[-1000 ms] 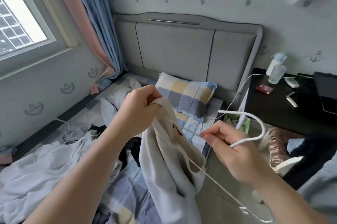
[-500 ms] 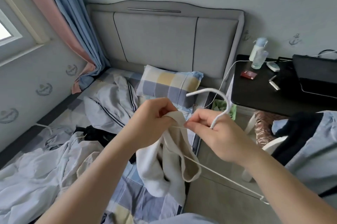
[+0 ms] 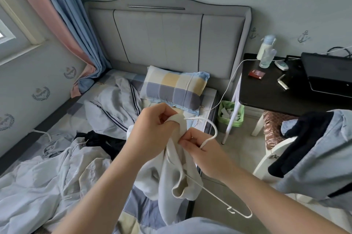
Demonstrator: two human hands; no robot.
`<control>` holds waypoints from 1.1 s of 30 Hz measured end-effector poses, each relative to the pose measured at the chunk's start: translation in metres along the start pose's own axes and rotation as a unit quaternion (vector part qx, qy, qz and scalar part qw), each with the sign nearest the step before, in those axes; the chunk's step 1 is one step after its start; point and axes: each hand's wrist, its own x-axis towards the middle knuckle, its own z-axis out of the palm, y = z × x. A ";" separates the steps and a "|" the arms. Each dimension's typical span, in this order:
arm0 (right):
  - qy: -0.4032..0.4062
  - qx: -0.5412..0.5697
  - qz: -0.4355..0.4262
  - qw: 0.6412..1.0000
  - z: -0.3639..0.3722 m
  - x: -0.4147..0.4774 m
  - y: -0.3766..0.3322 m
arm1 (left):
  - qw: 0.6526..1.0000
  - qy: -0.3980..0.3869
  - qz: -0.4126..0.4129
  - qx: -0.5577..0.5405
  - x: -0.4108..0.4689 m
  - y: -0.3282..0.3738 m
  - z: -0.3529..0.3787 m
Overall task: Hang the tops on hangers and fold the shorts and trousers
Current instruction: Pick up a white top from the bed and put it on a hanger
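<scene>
A cream-white top hangs in front of me over the bed's right edge. My left hand grips its bunched upper edge. My right hand pinches a thin white wire hanger at the base of its hook, right beside the left hand. One hanger arm runs down inside the top and its end sticks out at the lower right. Several more garments lie on the bed: a grey striped one, a black one and pale blue ones.
A checked pillow leans at the grey headboard. A black side table with bottles and a laptop stands at the right, a green bin beside it. Dark and blue clothes drape a white chair at the right.
My hands have come together: the right hand brought the hanger's hook up against the top's edge in my left hand. The view has turned to the right.
</scene>
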 end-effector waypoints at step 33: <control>0.001 -0.150 -0.146 0.978 -0.058 -0.012 -0.011 | 0.915 -0.069 0.303 0.258 -0.014 -0.018 -0.020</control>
